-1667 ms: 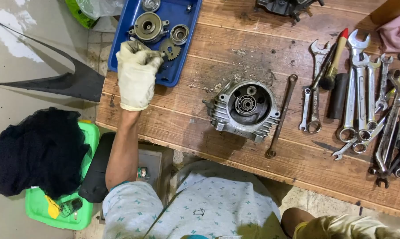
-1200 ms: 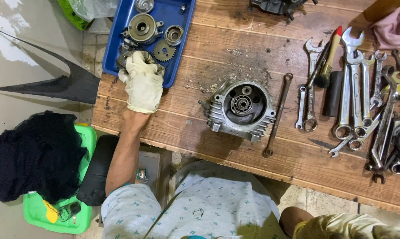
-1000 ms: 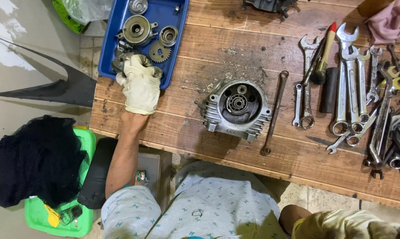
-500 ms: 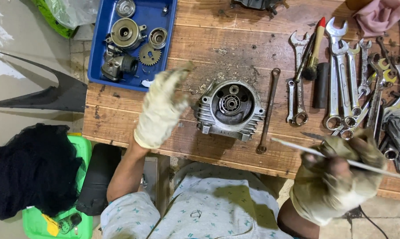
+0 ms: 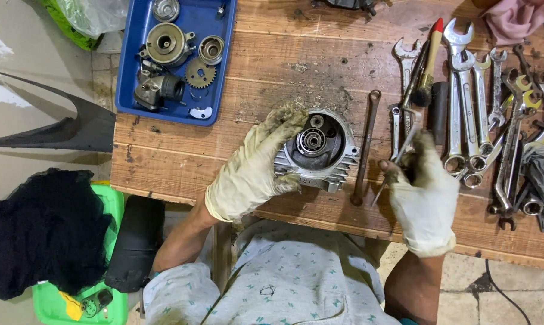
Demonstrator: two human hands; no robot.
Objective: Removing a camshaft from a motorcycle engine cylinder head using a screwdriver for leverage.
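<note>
Wooden bench (image 5: 223, 144), engine cover (image 5: 317, 150) bore upward, left hand (image 5: 254, 171)

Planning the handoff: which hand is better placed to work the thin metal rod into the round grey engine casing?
Right, probably. The right hand holds the thin metal rod beside the round grey finned engine casing, while the left hand grips the casing's side, steadying it.
</note>
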